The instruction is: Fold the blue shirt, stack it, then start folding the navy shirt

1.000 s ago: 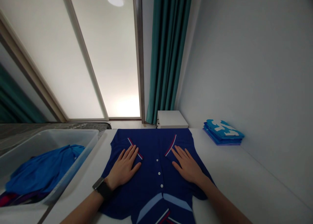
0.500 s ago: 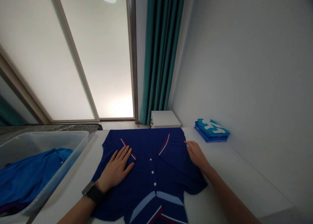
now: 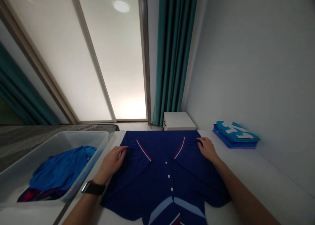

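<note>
- Workpiece: a navy polo shirt (image 3: 162,182) lies flat and face up on a white table (image 3: 256,172), between the two hands. Its buttoned placket runs toward the person, and its collar points carry red-and-white trim. Light-blue bands cross the cloth at the near end.
- Left hand (image 3: 110,164): positioned at the shirt's left edge, just beside the left collar point. Fingers (image 3: 120,150) are loosely curled against the cloth. It cannot be determined whether they pinch the fabric.
- Right hand (image 3: 208,149): positioned at the shirt's right edge, level with the right collar point. Fingers (image 3: 201,140) lie close together and slightly bent at the edge. It cannot be determined whether they grip the fabric.
- Left wrist: carries a black wristwatch (image 3: 93,187).
- Left of the table: a translucent plastic bin (image 3: 59,137) holds a crumpled blue garment (image 3: 61,169), with darker red-and-purple cloth (image 3: 31,196) beneath it.
- Right of the shirt: a stack of folded blue garments with white markings (image 3: 236,135) rests on the table, near the wall (image 3: 246,61).
- Beyond the table: a small white cabinet (image 3: 178,121) stands below a teal curtain (image 3: 174,54), beside a frosted glass door (image 3: 110,54).
</note>
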A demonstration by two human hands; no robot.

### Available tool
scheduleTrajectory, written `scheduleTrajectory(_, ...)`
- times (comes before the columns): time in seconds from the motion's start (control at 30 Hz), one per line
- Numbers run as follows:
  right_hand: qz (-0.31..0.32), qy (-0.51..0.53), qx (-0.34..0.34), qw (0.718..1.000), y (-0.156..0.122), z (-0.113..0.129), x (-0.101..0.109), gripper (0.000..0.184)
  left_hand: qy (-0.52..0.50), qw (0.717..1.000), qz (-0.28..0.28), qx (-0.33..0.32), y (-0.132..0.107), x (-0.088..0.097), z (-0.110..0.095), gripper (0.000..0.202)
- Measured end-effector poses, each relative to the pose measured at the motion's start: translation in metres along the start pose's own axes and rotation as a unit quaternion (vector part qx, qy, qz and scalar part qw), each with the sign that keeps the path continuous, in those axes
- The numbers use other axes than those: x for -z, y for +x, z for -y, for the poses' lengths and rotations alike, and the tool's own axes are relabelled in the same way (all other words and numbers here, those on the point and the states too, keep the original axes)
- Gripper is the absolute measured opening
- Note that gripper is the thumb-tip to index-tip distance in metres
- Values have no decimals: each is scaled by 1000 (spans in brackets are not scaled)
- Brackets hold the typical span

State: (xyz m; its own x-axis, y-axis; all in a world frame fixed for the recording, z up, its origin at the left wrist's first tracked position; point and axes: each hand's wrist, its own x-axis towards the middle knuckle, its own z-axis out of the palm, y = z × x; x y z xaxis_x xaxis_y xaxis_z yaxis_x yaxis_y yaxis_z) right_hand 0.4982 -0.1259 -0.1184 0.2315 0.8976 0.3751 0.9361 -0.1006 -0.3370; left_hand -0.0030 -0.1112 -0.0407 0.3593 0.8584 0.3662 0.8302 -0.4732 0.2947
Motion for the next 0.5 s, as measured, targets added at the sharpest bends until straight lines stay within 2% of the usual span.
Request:
scheduleTrajectory(0.07,0,-4,-1,1000,-1,-2,-1,39,6,998,19,-54,-5,-5,-19,42)
scheduleTrajectory(0.17,-7,1,2,1000,-3,-7,-2,40,13,986,87,-141,-14,-18,-51,45)
scheduleTrajectory(0.23,-11,10,1,1000,-3,-10,-1,40,15,978,126,-168,-20,-25,-65,49)
scheduleTrajectory(0.37,-14,11,-4,1000,0,-18,7,39,15,971,155,-179,-24,-33,-69,50)
scheduleTrajectory(0.5,-23,-2,-25,999,1,-27,22,43,6,973,133,-189,-24,-39,-60,49)
